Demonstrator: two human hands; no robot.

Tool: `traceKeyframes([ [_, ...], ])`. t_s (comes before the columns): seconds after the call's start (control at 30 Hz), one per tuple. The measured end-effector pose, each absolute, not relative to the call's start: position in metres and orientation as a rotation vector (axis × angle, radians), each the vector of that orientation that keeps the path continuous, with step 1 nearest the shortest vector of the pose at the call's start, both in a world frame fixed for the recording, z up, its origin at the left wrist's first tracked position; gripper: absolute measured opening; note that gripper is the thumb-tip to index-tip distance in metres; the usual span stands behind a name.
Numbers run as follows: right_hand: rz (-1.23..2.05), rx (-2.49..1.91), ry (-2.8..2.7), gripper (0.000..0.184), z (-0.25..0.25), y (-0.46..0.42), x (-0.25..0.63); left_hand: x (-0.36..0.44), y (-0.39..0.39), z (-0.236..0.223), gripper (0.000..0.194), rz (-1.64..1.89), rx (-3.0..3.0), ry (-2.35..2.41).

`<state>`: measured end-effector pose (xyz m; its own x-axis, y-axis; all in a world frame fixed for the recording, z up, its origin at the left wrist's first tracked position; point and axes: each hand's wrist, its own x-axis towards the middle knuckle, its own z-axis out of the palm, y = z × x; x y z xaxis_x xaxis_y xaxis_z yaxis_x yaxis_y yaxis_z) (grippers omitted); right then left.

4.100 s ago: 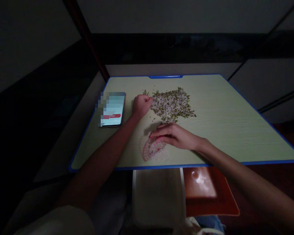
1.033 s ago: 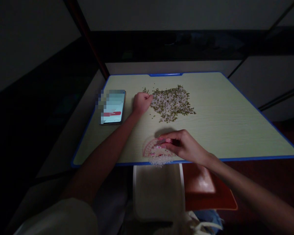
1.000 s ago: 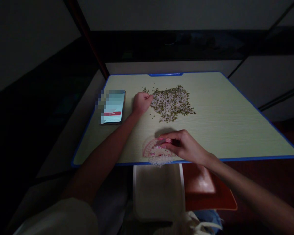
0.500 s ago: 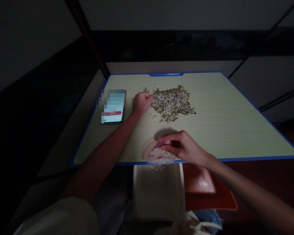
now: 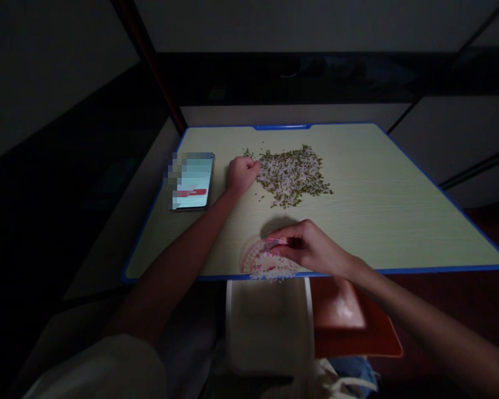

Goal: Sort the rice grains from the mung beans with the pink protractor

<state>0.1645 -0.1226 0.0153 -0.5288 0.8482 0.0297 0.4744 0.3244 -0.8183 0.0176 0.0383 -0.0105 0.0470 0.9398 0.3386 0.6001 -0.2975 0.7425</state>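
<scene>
In the head view, the right hand (image 5: 311,246) pinched a pink protractor (image 5: 255,257) between thumb and fingers, flat at the near edge of the folding table (image 5: 391,210). White grains (image 5: 273,274) lay along its straight side, over the blue rim (image 5: 441,269), directly above the mouth of a white bin (image 5: 311,321). An orange seat (image 5: 357,346) stood just beside this bin. The left hand (image 5: 241,174) was closed in a fist; I could not tell if something was inside. It rested between the smartphone (image 5: 193,180) and the pile of green and white grains (image 5: 293,172), its forearm crossing the left part of the table. Right of the pile, the surface stretched wide to the rim.
</scene>
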Motion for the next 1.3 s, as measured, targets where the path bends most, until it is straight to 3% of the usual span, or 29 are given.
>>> traceKeyframes([
  [1.3, 1.336, -1.028, -2.030, 0.022, 0.0157, -0.1145, 0.1689, 0.0191, 0.0364, -0.0084, 0.039, 1.126, 1.909, 1.558],
])
